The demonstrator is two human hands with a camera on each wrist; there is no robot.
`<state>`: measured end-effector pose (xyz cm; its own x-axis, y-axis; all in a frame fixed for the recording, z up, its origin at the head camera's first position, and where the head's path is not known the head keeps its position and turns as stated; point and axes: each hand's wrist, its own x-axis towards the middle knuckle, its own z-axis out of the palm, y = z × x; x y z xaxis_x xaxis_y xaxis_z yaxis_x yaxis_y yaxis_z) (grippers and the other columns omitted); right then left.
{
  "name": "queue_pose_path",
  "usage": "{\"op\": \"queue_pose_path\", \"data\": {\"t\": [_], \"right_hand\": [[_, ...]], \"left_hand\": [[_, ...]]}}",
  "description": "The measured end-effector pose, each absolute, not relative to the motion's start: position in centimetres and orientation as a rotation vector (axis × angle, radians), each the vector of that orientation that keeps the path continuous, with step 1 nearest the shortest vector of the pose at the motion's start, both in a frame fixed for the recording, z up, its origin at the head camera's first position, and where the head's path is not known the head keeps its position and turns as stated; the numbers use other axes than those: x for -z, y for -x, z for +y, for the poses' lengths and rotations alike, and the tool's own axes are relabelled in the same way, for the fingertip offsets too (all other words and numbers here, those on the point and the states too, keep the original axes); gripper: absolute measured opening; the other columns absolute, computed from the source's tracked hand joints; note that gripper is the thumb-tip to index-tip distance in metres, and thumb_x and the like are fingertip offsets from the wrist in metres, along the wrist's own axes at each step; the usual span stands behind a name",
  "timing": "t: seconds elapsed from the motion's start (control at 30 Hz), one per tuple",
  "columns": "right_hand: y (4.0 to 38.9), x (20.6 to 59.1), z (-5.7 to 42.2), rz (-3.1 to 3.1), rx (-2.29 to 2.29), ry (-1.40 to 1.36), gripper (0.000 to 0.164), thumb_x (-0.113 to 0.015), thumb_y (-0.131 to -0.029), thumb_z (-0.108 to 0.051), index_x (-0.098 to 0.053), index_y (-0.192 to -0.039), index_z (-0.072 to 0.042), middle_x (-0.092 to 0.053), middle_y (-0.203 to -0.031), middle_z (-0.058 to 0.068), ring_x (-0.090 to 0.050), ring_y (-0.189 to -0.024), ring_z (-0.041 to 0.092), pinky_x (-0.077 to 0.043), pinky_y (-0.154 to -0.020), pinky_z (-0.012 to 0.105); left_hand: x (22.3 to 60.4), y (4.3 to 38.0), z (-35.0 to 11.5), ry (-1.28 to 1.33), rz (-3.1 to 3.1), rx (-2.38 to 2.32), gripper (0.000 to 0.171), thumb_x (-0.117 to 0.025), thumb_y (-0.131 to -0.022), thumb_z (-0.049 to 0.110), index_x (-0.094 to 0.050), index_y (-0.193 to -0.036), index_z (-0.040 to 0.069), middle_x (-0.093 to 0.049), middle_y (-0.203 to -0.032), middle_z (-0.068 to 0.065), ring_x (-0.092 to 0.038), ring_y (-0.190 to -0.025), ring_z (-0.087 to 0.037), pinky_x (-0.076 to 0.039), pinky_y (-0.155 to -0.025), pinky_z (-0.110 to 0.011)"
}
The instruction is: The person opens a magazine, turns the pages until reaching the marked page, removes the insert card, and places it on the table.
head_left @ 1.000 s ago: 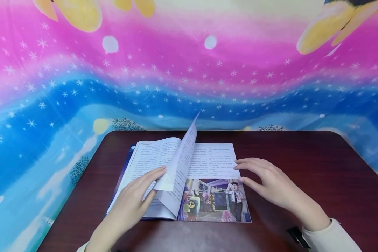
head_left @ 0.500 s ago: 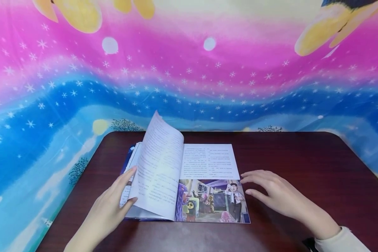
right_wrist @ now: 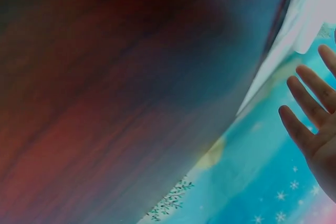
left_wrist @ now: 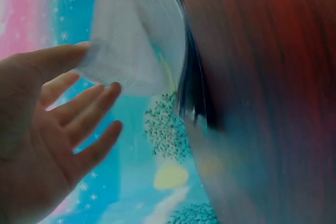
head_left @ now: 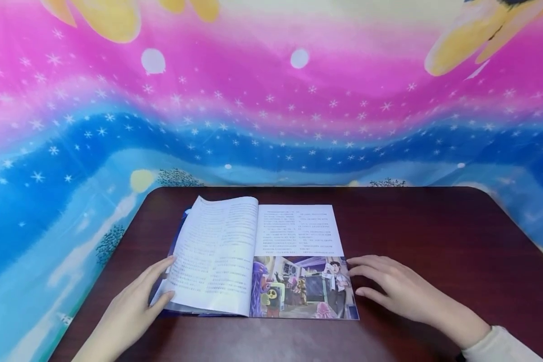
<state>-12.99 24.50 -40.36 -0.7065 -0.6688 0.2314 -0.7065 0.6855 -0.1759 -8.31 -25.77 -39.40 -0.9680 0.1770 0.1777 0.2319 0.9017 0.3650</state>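
An open book point(head_left: 294, 231) lies on the table, with printed text on both sides and a coloured cartoon picture point(head_left: 303, 289) at the lower right. Its left page point(head_left: 212, 251) curves up a little from the sheets below. My left hand point(head_left: 136, 301) is at that page's outer edge, index fingertip and thumb touching it. In the left wrist view, the fingers point(left_wrist: 86, 114) are spread and nearly straight beside the page point(left_wrist: 123, 40). My right hand point(head_left: 393, 286) lies at the book's right edge, fingertips by the picture; its fingers look straight in the right wrist view.
The dark reddish-brown table point(head_left: 434, 226) has rounded far corners. Behind it and along the left side hangs a pink and blue cloth point(head_left: 253, 115) with snowflakes. A dark blue cover edge point(head_left: 178, 231) shows under the book's left side.
The raised page has swung over from the middle to the left side and come down. My left hand has moved left and towards me with it. The right hand has shifted slightly right and nearer.
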Motion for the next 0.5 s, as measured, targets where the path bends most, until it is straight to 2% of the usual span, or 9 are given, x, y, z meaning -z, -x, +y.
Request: {"op": "queue_pose_path", "data": {"t": [0.17, 0.3, 0.5], "right_hand": [[12.4, 41.0, 24.8, -2.796, -0.363, -1.121, 0.038, -0.077, -0.087, -0.033, -0.066, -0.123, -0.024, -0.056, -0.139, 0.0, -0.054, -0.124, 0.024, -0.047, -0.095, 0.052], [12.4, 41.7, 24.9, -2.766, -0.346, -1.122, 0.042, -0.078, -0.086, -0.036, -0.065, -0.125, -0.025, -0.053, -0.143, 0.0, -0.05, -0.13, 0.025, -0.043, -0.098, 0.048], [12.9, 42.3, 24.7, -2.753, -0.338, -1.142, 0.056, -0.082, -0.08, -0.037, -0.063, -0.13, -0.02, -0.051, -0.146, 0.002, -0.047, -0.133, 0.027, -0.042, -0.099, 0.049]], "left_hand": [[39.7, 8.6, -26.7, 0.23, -3.135, 0.56, 0.064, -0.075, -0.09, 0.021, -0.047, -0.146, 0.009, -0.05, -0.143, -0.022, -0.052, -0.125, -0.044, -0.047, -0.089, -0.062], [39.8, 9.2, -26.9, 0.187, -3.228, 0.571, 0.063, -0.073, -0.091, 0.027, -0.049, -0.145, 0.007, -0.05, -0.143, -0.023, -0.049, -0.127, -0.045, -0.045, -0.093, -0.063], [39.9, 9.9, -27.7, 0.145, -3.256, 0.624, 0.062, -0.072, -0.091, 0.029, -0.051, -0.143, 0.003, -0.047, -0.144, -0.025, -0.045, -0.13, -0.047, -0.042, -0.095, -0.066]]}}
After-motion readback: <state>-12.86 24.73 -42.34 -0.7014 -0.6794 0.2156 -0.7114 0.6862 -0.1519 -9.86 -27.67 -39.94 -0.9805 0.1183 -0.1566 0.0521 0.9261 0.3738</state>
